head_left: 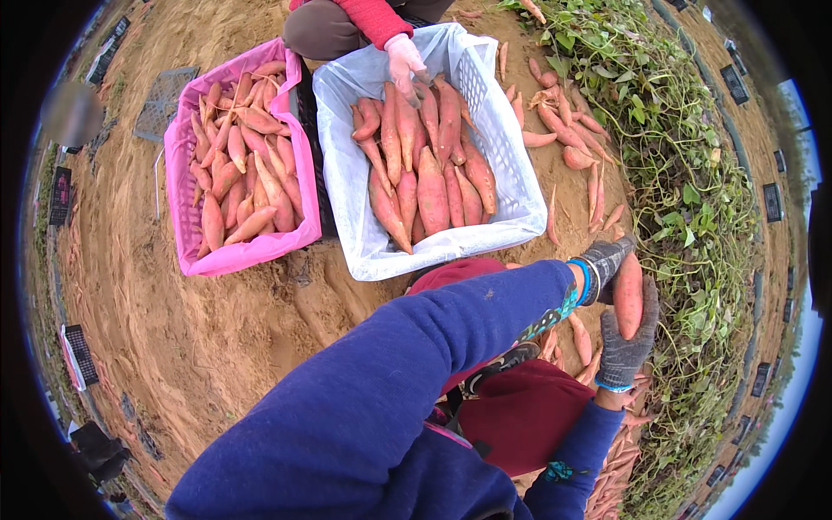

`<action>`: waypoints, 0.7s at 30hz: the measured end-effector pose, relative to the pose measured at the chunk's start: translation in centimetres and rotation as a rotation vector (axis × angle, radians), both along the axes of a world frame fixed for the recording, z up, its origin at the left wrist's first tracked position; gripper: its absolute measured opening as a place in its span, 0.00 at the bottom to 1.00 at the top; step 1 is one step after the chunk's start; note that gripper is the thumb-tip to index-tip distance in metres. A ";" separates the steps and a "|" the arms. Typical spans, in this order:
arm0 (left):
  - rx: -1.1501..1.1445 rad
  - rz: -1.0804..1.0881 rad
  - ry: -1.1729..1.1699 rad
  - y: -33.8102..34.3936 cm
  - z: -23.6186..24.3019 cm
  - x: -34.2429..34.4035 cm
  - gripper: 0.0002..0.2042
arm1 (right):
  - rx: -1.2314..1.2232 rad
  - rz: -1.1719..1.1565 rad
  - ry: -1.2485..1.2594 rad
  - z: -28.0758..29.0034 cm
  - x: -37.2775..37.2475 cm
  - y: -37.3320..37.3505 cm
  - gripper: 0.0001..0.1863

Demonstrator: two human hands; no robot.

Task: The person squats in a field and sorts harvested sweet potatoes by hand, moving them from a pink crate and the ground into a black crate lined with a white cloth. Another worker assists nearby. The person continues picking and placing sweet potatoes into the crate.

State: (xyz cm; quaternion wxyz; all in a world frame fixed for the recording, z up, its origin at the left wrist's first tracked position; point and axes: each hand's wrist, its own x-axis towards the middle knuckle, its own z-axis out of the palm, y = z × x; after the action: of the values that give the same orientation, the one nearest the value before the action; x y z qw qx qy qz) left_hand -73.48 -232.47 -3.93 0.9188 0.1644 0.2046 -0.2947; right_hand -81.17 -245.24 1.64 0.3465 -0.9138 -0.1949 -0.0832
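Observation:
To the right of the white-lined crate, I hold a sweet potato (628,296) upright between both hands. My left hand (605,267), in a dark grey glove, closes on its upper end, with some fingers hidden behind it. Around the lower end wraps my right hand (631,347) in a grey glove. Loose sweet potatoes (581,338) lie on the soil beneath. A crate with a white liner (438,256) holds several sweet potatoes laid lengthwise. Over its far side, another person's pink-gloved hand (406,65) reaches down to the sweet potatoes.
Left of it stands a crate with a pink liner (299,156), heaped with sweet potatoes. Green vines (676,173) run along the right. More sweet potatoes (568,130) lie beside the vines. An overturned-looking grey crate (165,104) rests at the far left. My bent knee (524,416) is below my hands.

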 end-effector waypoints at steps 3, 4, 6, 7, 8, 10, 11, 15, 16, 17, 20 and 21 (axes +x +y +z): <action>0.441 0.140 -0.049 2.6 -0.3 1.0 0.25 | 0.080 0.106 0.072 -0.4 0.2 0.2 0.48; 0.377 0.235 -0.056 4.3 -0.5 1.8 0.24 | 0.224 0.100 0.131 -0.3 0.3 -0.2 0.47; 0.243 0.433 -0.154 10.0 -2.0 2.1 0.22 | 0.391 0.032 0.138 -0.4 0.8 -1.5 0.42; 0.236 0.538 -0.270 13.5 -2.7 2.0 0.22 | 0.439 -0.038 0.195 -0.4 1.0 -2.3 0.40; 0.430 0.590 -0.381 17.6 -3.7 1.2 0.18 | 0.491 -0.105 0.252 -0.6 1.1 -3.0 0.39; 1.013 0.378 -0.555 24.6 -5.0 -1.1 0.23 | 0.554 -0.187 0.331 -0.9 1.5 -4.2 0.34; 1.547 0.260 -0.587 26.9 -5.7 -2.4 0.29 | 0.510 -0.139 0.298 -1.1 1.5 -4.6 0.34; 1.740 -0.109 -0.320 29.2 -9.9 -6.6 0.39 | 0.463 -0.102 0.294 -2.0 1.7 -5.0 0.31; 1.764 -0.125 -0.184 28.9 -11.3 -7.3 0.40 | 0.441 -0.126 0.298 -2.1 1.7 -4.9 0.31; 1.789 -0.157 -0.057 28.4 -12.6 -8.0 0.40 | 0.450 -0.128 0.305 -2.1 1.8 -4.7 0.31; 1.894 -0.486 0.159 27.3 -16.4 -9.3 0.42 | 0.441 -0.122 0.280 -1.7 2.1 -4.2 0.31; 1.931 -0.490 0.155 27.1 -17.4 -9.9 0.41 | 0.438 -0.139 0.293 -1.5 2.2 -4.1 0.31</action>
State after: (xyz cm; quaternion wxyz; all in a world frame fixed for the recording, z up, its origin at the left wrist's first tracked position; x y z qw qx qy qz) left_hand -83.35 -205.33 -21.32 0.2896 0.8586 0.3762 -0.1933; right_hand -78.97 -249.34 0.16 0.5540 -0.8305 -0.0569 -0.0138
